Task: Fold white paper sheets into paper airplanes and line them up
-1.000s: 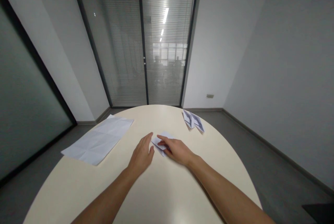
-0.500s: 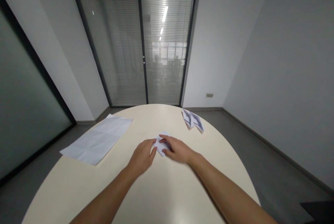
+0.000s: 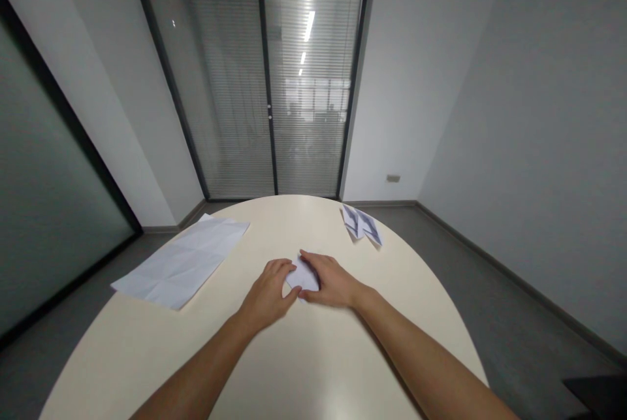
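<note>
Head view: creased sheet [image 3: 182,261] left, folded papers [image 3: 363,225] right

Hands closed over folded paper [image 3: 304,275] (now mostly covered).

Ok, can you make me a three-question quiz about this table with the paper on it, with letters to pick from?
1. Where does the big unfolded sheet lie on the table?
A. At the left edge
B. Under the hands
C. At the right edge

2. How many small folded papers lie together at the far right?
A. Two
B. Five
C. None

3. What are the left hand and right hand doing with the small folded paper?
A. Lifting it high in the air
B. Pressing on it from both sides on the table
C. Staying far away from it

Answers:
1. A, the creased sheet sits at the left and hangs a little over the rim.
2. A, two pieces lie side by side there.
3. B, both hands rest on the table with fingers on the paper between them.
</note>
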`<action>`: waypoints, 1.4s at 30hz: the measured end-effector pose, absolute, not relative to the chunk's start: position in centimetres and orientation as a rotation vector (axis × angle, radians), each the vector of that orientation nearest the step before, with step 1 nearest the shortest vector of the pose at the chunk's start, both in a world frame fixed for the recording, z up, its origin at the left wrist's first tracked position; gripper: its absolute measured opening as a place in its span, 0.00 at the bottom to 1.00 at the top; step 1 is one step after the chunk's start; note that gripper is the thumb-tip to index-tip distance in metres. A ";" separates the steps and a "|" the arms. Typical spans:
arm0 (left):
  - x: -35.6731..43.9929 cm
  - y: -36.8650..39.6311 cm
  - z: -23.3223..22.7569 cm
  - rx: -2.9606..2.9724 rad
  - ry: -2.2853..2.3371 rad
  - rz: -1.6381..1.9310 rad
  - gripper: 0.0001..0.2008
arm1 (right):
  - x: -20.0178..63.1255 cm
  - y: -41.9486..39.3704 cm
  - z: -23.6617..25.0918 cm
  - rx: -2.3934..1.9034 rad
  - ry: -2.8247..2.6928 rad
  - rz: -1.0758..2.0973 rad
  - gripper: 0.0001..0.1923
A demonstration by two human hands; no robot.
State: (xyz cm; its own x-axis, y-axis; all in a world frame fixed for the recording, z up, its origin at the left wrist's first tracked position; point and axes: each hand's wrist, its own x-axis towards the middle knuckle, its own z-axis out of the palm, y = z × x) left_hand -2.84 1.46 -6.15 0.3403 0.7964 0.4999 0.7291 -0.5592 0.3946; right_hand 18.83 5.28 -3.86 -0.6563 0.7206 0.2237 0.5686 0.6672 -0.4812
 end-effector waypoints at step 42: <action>-3.0 1.1 -6.1 2.514 1.471 0.915 0.14 | 20.6 6.5 -4.2 -1.231 -2.547 0.468 0.40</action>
State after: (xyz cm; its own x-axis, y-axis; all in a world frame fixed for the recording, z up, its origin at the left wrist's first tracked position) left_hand -2.97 1.09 -6.07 0.3575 0.8182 0.4502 0.7655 -0.5329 0.3606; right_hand 20.59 6.54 -4.18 -0.6010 0.7925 0.1034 0.7041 0.5863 -0.4006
